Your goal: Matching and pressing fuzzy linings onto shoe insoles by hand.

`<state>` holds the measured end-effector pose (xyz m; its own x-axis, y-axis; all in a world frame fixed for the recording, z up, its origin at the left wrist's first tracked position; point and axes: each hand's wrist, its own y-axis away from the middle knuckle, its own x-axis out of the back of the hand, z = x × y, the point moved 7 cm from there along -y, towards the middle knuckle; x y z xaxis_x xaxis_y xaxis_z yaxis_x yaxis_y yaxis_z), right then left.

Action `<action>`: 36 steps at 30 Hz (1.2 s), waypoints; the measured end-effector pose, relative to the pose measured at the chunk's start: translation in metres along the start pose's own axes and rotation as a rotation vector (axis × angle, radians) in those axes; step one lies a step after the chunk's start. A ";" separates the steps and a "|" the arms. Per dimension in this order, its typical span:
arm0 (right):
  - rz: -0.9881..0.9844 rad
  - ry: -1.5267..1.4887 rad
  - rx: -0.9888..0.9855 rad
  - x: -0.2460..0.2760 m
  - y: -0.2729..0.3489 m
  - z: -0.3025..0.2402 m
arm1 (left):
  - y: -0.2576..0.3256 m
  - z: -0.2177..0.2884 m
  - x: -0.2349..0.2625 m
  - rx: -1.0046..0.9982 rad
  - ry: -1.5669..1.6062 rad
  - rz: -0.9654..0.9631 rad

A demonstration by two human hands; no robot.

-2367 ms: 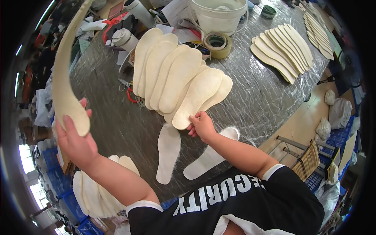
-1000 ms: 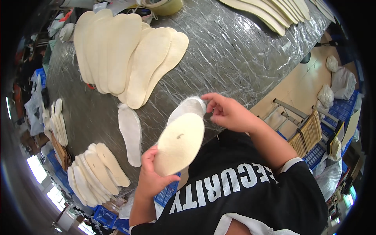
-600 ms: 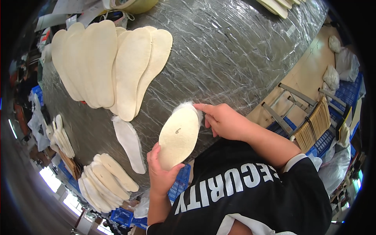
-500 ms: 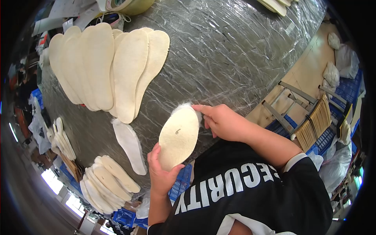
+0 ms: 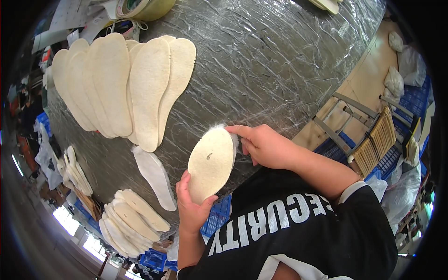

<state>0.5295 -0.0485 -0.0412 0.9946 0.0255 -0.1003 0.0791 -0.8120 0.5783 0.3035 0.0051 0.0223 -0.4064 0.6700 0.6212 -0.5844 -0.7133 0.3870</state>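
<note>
My left hand (image 5: 192,205) grips the lower end of a cream insole (image 5: 211,163), its thumb on the near side and fingers along the left edge. White fluffy pile shows around the insole's far end and right edge; a small dark mark is on its flat face. At the far right edge my right hand (image 5: 265,144) is closed on it, the index finger laid along the rim; the thumb is hidden. A white fluffy insole (image 5: 155,177) lies on the table to the left of my left hand.
Overlapping cream insoles (image 5: 109,86) are spread on the plastic-covered table (image 5: 270,60). A bundle of insoles (image 5: 128,219) sits at the near left edge, with smaller pieces (image 5: 77,172) beyond it. Tape rolls (image 5: 147,8) are at the back. A folding stool (image 5: 368,140) stands right, near white bags (image 5: 410,65).
The table and its piles have shifted slightly in view. Both hands keep hold of the insole; my right index fingertip has slid a little left along its far edge.
</note>
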 end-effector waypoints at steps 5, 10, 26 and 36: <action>0.020 -0.027 0.006 0.002 0.001 -0.005 | -0.004 0.005 0.001 0.009 -0.033 -0.023; 0.027 -0.028 0.027 0.003 0.001 -0.007 | -0.009 0.013 0.000 0.020 -0.144 -0.061; 0.024 -0.040 0.019 0.003 0.001 -0.004 | -0.017 0.024 -0.008 -0.011 -0.275 -0.092; 0.093 -0.087 -0.076 0.003 0.000 -0.003 | -0.019 0.026 -0.010 -0.036 -0.311 -0.090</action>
<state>0.5330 -0.0462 -0.0389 0.9886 -0.1016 -0.1112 -0.0054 -0.7616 0.6480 0.3372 0.0060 0.0267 -0.1207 0.6310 0.7664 -0.6353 -0.6423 0.4288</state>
